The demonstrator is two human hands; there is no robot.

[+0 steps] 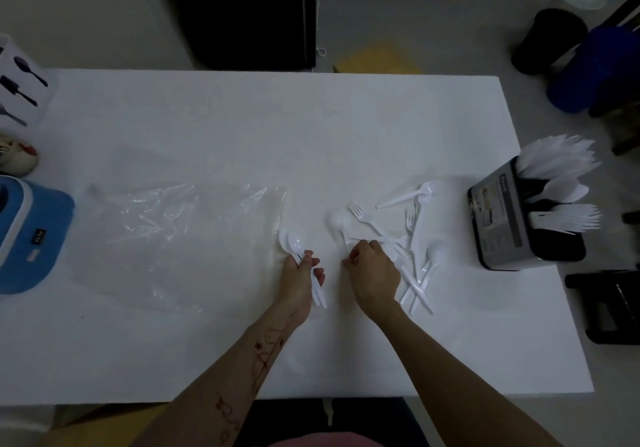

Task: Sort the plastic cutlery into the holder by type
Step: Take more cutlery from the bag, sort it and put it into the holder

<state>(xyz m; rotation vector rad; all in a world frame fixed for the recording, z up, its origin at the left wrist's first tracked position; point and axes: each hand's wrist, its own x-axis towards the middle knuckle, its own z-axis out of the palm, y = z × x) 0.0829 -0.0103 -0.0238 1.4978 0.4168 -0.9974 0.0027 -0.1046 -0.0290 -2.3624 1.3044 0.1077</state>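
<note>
- Left hand (pixel 300 278): you are gripping gathered spoons (pixel 294 243), fingers curled.
- Right hand (pixel 372 273): you are pinching another spoon (pixel 340 225) beside the loose pile (pixel 414 238) on the counter (pixel 242 128).
- Next: probably carrying spoons to the holder (pixel 502 218), far right.

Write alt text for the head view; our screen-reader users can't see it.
A person's left hand holds white plastic spoons while the right hand pinches another spoon from a loose pile of cutlery on a white table. A holder at the right edge already contains sorted cutlery, and a clear bag lies left.
</note>
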